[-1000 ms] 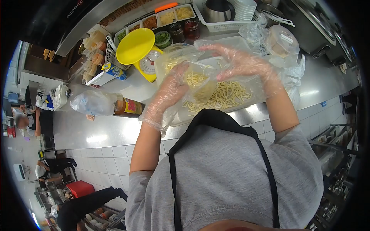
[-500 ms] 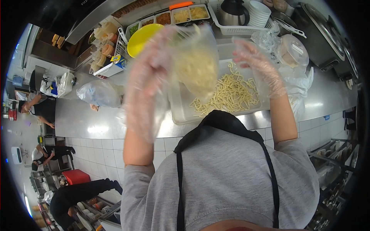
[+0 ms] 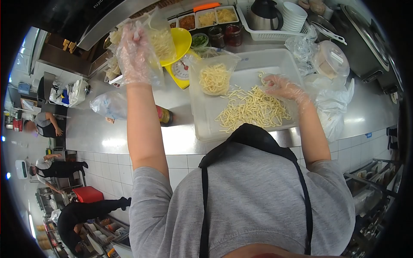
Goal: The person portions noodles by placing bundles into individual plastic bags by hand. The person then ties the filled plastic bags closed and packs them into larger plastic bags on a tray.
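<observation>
My left hand (image 3: pixel 135 53), in a clear plastic glove, is closed at a clear bag of noodles (image 3: pixel 161 41). That bag is over the yellow pan (image 3: pixel 182 45) of a kitchen scale (image 3: pixel 180 71), partly covering it; whether it rests there I cannot tell. My right hand (image 3: pixel 282 88), also gloved, has its fingers curled into the right side of a pile of loose noodles (image 3: pixel 254 109). The pile lies in a shallow translucent tray (image 3: pixel 266 58). Another open bag of noodles (image 3: pixel 214 79) sits at the tray's left side.
Jars (image 3: pixel 232 34) and topping containers (image 3: pixel 206 18) line the back. A white basket (image 3: pixel 269 34) holds a flask and stacked bowls. Plastic bags (image 3: pixel 329 96) lie right of the tray. A bottle (image 3: pixel 164 115) lies beside my left forearm. Several co-workers (image 3: pixel 56 168) are at far left.
My left hand has moved left with a bag of noodles, from above the tray to the yellow scale pan. My right hand has lowered onto the loose noodles.
</observation>
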Motion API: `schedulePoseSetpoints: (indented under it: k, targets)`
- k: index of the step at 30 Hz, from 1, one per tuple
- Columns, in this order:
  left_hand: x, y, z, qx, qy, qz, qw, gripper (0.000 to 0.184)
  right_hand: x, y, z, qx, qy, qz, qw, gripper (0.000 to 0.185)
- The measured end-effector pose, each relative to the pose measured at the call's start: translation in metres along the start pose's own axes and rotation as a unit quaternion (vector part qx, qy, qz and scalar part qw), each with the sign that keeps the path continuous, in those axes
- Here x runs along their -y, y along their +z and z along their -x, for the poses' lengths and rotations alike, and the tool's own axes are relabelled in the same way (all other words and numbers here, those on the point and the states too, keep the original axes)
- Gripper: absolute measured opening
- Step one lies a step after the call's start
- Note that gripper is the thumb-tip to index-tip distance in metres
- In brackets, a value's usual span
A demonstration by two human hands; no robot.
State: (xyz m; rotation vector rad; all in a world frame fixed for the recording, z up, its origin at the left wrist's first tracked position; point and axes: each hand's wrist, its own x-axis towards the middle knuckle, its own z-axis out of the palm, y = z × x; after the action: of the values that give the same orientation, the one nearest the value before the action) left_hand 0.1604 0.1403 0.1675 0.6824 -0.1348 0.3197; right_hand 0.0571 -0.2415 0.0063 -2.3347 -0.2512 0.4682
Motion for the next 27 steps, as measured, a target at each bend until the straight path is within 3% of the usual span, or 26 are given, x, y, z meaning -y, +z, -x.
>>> schedulePoseSetpoints:
  k: [2, 4, 8, 10, 12, 15, 17, 18, 20, 23, 27]
  targets:
    - [0.003, -0.031, -0.016, -0.009, 0.016, -0.008, 1.0, 0.025, -0.003, 0.003, -0.002, -0.009, -0.007, 0.016, 1.0, 0.051]
    - [0.005, -0.052, -0.023, 0.026, 0.008, -0.019, 0.999, 0.046, -0.001, 0.005, -0.002, -0.015, -0.014, 0.033, 0.999, 0.048]
    - [0.005, -0.046, -0.017, 0.026, 0.013, -0.073, 0.997, 0.051, 0.023, 0.003, 0.001, 0.01, -0.016, 0.068, 0.997, 0.043]
    - [0.003, -0.018, 0.003, -0.056, 0.036, -0.207, 0.976, 0.046, 0.046, 0.004, 0.001, 0.021, -0.032, 0.101, 0.994, 0.042]
    - [0.001, -0.026, -0.004, -0.058, 0.043, -0.258, 0.963, 0.046, 0.076, 0.01, 0.002, 0.062, -0.232, 0.1, 0.966, 0.038]
    - [0.002, -0.028, -0.002, -0.057, 0.046, -0.334, 0.94, 0.046, 0.121, 0.035, -0.008, 0.097, -0.298, 0.069, 0.947, 0.037]
    - [0.003, -0.026, 0.0, -0.058, 0.053, -0.355, 0.932, 0.045, 0.129, 0.051, -0.03, 0.02, -0.398, 0.17, 0.901, 0.055]
    - [0.003, -0.027, 0.001, -0.052, 0.052, -0.35, 0.934, 0.045, 0.137, 0.049, -0.038, 0.021, -0.398, 0.17, 0.901, 0.055]
    - [0.001, -0.027, 0.003, -0.046, 0.055, -0.348, 0.935, 0.045, 0.155, 0.034, -0.045, -0.007, -0.169, 0.214, 0.962, 0.061]
    - [-0.003, -0.022, 0.007, -0.047, 0.049, -0.346, 0.936, 0.045, 0.171, 0.006, -0.023, 0.047, -0.154, 0.269, 0.95, 0.064]
    - [-0.003, -0.019, 0.01, -0.048, 0.055, -0.389, 0.918, 0.044, 0.112, 0.021, -0.041, 0.057, -0.149, 0.226, 0.961, 0.067]
